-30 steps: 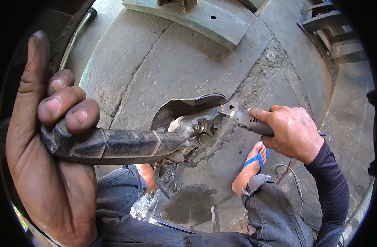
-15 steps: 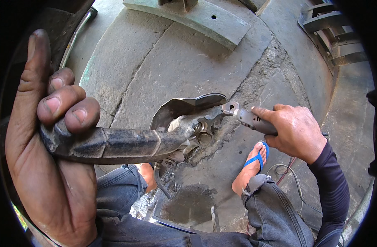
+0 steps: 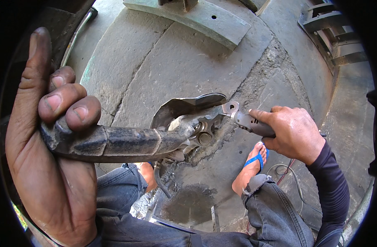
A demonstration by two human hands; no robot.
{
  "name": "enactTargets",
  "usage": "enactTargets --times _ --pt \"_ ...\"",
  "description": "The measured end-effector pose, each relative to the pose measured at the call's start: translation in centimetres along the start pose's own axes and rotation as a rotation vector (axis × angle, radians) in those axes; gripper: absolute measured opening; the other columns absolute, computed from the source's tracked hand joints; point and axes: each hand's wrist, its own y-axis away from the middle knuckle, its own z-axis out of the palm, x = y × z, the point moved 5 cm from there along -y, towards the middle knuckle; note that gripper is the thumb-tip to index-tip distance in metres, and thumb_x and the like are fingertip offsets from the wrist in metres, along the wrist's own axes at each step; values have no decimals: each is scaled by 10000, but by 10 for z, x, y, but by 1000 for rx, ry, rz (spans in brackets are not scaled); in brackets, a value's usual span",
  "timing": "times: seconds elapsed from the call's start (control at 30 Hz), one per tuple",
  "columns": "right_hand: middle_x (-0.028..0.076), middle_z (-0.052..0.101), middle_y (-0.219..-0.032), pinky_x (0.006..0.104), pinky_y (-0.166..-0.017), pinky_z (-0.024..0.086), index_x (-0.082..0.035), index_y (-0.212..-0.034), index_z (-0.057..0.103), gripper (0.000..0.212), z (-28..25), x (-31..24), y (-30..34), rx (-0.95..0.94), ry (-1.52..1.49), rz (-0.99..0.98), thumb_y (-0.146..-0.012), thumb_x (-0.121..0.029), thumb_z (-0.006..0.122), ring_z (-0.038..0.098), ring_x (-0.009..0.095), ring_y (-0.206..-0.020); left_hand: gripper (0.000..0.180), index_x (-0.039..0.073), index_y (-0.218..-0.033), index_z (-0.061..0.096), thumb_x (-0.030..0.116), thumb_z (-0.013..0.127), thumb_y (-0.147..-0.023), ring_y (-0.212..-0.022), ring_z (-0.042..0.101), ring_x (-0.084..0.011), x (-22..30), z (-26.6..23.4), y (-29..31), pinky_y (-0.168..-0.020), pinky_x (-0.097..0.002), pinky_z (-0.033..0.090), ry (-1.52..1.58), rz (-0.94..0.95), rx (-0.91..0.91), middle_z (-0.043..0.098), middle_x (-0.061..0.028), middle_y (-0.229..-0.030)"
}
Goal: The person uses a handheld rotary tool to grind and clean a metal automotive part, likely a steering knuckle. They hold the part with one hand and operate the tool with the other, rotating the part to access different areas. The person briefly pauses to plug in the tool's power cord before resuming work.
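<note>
My left hand point(image 3: 53, 164) is closed round the end of a long black metal arm point(image 3: 127, 144), its index finger stretched upward. The arm belongs to what looks like a steering knuckle point(image 3: 203, 138), with round bores in its body and a thin curved metal shield point(image 3: 184, 105) on its far side. My right hand point(image 3: 293, 129) grips a grey-and-black die grinder point(image 3: 254, 124), index finger along its body. The tool's tip lies close to the knuckle's right-hand lug; whether it touches cannot be made out.
Beyond the knuckle, a curved metal plate point(image 3: 196, 20) lies on the cracked concrete floor point(image 3: 151, 74). A metal frame point(image 3: 336, 37) stands at the far right. Cables point(image 3: 297, 181) run beside my right leg. My foot in a blue flip-flop point(image 3: 260, 158) is below the grinder.
My right hand and the grinder have shifted slightly left, toward the knuckle. My left hand keeps its hold, almost unmoved.
</note>
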Motion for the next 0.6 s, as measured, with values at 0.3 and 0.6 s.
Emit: enactTargets --times 0.3,0.6 --pt "175 741 -860 480 -739 598 -109 -1289 749 581 0 -1 -5 22 11 -2 -708 -89 765 752 367 -826 430 74 -1576 490 217 458 -1171 -792 573 -48 2 -3 2 -773 -209 598 -17 52 27 497 -6 -978" --pt "174 730 -896 469 -767 594 -131 -1350 722 636 5 1 -8 -47 5 2 -719 -136 800 748 370 -854 428 64 -1572 490 212 458 -1172 -790 553 -39 0 -2 3 -757 -210 592 -5 59 37 473 3 -966"
